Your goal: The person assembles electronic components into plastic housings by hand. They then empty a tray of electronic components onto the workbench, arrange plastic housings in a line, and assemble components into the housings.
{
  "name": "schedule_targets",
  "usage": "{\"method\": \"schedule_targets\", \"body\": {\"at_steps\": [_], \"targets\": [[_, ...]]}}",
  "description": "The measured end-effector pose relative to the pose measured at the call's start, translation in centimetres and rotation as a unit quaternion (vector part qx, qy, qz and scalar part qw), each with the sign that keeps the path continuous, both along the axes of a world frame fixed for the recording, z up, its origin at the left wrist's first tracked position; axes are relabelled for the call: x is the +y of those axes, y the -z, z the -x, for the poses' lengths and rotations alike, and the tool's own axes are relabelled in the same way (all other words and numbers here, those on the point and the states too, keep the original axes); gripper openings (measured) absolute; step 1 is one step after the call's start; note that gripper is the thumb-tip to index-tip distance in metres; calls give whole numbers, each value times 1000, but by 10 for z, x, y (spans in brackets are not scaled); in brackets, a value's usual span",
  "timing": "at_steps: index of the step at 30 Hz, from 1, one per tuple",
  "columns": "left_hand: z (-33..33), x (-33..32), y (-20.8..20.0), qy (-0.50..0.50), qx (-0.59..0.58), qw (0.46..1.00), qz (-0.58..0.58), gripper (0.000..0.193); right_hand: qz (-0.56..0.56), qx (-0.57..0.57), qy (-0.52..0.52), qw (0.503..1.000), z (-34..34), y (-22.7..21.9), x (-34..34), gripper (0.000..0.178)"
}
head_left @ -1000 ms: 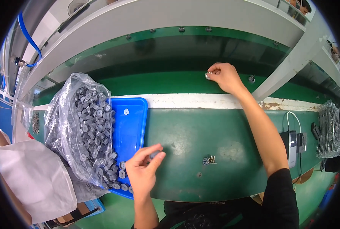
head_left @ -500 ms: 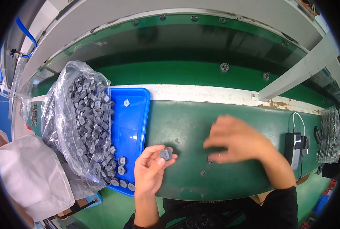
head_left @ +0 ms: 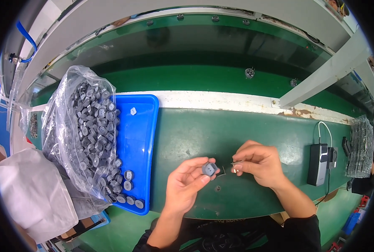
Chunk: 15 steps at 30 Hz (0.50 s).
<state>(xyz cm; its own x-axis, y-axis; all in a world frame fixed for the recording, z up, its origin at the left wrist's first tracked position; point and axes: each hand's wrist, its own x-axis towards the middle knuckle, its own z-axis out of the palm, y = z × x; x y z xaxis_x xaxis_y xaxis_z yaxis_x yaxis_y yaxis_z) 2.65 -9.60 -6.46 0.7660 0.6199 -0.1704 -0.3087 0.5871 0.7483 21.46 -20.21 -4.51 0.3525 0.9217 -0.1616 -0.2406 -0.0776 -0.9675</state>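
My left hand (head_left: 185,185) grips a grey round plastic piece (head_left: 209,169) with small holes, between thumb and fingers. Across from it, my right hand (head_left: 260,165) pinches small thin metal pieces (head_left: 236,166); their exact shape is too small to tell. The two hands are a short gap apart above the green tabletop (head_left: 187,134). Between them, a few thin dark metal bits (head_left: 222,171) lie on the table, partly behind the left fingers. To the left, a clear plastic bag (head_left: 57,122) full of similar grey pieces (head_left: 94,130) lies in a blue tray (head_left: 147,168).
A pale small piece (head_left: 133,111) lies in the tray. Behind a white ledge (head_left: 220,101), a green belt (head_left: 187,77) carries round parts (head_left: 249,73). On the right are a slanted white post (head_left: 321,77), a dark box with a cable (head_left: 318,164) and stacked clear plastic trays (head_left: 360,147).
My right hand has come down and closed on small metal pieces. My left hand has moved right with the grey piece, closer to the right hand.
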Motion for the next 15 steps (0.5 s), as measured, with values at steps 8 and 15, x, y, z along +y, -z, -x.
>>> {"method": "schedule_targets", "body": {"at_steps": [8,15], "targets": [[-10,-7,3,-3,2,1000,-22,39,-85,-377,-15,922,5,-21,9,22],[-11,-12,8,-7,-12,999,-46,39,-135,-395,86,905,25,-17,16,25]]}}
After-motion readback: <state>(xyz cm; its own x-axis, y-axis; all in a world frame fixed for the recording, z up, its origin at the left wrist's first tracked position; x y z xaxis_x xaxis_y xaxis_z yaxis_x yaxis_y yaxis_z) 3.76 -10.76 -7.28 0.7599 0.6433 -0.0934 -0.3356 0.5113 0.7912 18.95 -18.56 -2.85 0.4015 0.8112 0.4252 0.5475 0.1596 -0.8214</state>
